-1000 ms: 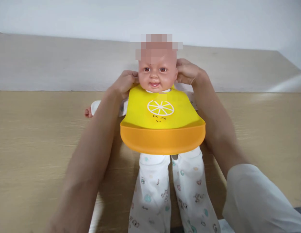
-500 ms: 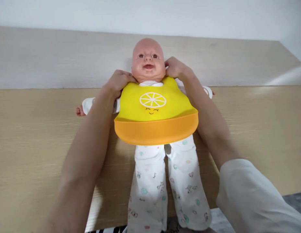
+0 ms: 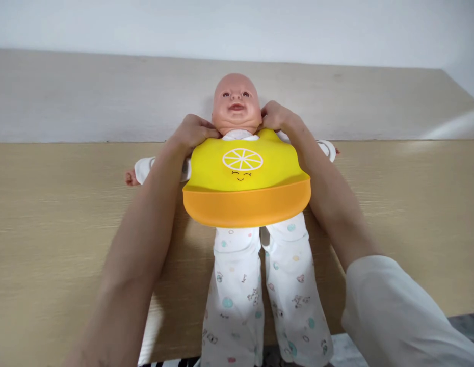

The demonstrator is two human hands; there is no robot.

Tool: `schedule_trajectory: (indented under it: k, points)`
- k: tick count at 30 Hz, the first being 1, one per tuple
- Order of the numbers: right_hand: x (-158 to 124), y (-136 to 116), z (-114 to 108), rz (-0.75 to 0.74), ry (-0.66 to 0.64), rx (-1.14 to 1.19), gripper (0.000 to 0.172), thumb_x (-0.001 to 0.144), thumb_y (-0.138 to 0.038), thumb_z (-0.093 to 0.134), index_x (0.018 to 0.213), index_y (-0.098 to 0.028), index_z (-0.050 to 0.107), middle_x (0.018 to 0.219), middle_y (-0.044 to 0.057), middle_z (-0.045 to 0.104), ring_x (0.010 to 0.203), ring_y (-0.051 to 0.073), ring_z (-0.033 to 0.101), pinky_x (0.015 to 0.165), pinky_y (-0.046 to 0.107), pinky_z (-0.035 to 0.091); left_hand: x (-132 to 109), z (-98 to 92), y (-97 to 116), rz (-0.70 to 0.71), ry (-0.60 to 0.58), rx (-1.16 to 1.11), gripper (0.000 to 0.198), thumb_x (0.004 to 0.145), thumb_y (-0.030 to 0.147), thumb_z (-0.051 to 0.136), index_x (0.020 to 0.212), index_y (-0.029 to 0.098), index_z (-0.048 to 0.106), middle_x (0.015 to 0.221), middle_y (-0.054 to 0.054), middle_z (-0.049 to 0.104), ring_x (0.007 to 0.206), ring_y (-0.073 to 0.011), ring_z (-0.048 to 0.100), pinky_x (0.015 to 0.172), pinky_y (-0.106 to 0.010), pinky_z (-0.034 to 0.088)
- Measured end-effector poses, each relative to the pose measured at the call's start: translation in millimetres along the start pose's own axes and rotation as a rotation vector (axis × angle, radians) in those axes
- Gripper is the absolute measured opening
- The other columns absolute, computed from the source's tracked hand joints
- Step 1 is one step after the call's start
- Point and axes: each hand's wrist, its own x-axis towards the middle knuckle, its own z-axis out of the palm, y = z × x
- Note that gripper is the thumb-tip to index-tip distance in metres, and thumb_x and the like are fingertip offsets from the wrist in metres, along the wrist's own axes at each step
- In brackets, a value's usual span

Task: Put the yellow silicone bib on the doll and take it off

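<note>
A baby doll (image 3: pixel 237 104) in white printed clothes lies face up, its arms spread. Over its chest is a yellow bib (image 3: pixel 210 165) with a white citrus slice, a smiling face and an orange pocket (image 3: pixel 246 206) along its lower edge. My left hand (image 3: pixel 193 132) is closed on the bib's upper corner beside the doll's neck. On the other side of the neck, my right hand (image 3: pixel 275 116) is closed at the other upper corner; its fingertips are partly hidden behind the doll's head and jaw.
The doll rests on a light wooden tabletop (image 3: pixel 61 219). Behind its shoulders rises a pale wooden panel (image 3: pixel 107 97), with a white wall (image 3: pixel 237 30) beyond. A grey patterned surface (image 3: pixel 468 326) shows at the lower right.
The doll's head has tipped back slightly and sits a little lower in view. Both hands remain at the neck, the left slightly nearer the middle.
</note>
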Motion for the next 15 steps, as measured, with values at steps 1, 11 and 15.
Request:
schedule_trajectory:
  k: [1,11,15]
  points:
    - [1.2,0.7,0.8,-0.011,0.01,-0.006,0.014,0.075,-0.019,0.073,0.085,-0.009,0.07,0.066,0.001,0.054,0.073,0.013,0.055,0.079,0.025,0.051,0.4,-0.1,0.1,0.002,0.008,0.009,0.014,0.064,0.017,0.074,0.077,0.016,0.07,0.069,-0.004,0.067,0.075,-0.0228,0.063,0.079,-0.043,0.052]
    - [-84.3,-20.0,-51.7,-0.048,0.362,0.047,0.015,0.08,-0.029,0.07,0.082,-0.014,0.067,0.078,0.006,0.065,0.077,0.016,0.061,0.078,0.03,0.051,-11.1,6.4,-6.3,0.169,0.376,0.26,0.011,0.076,0.028,0.061,0.074,0.018,0.064,0.072,-0.003,0.062,0.084,-0.0203,0.059,0.077,-0.032,0.044]
    - [-191.8,-37.4,-49.3,-0.587,0.085,0.036,0.029,0.08,-0.042,0.074,0.098,-0.019,0.068,0.097,0.003,0.068,0.086,0.016,0.063,0.078,0.03,0.051,-38.6,3.7,-13.3,0.227,0.4,0.238,0.023,0.08,0.035,0.057,0.063,0.019,0.056,0.059,0.0,0.046,0.071,-0.0164,0.05,0.066,-0.03,0.037]
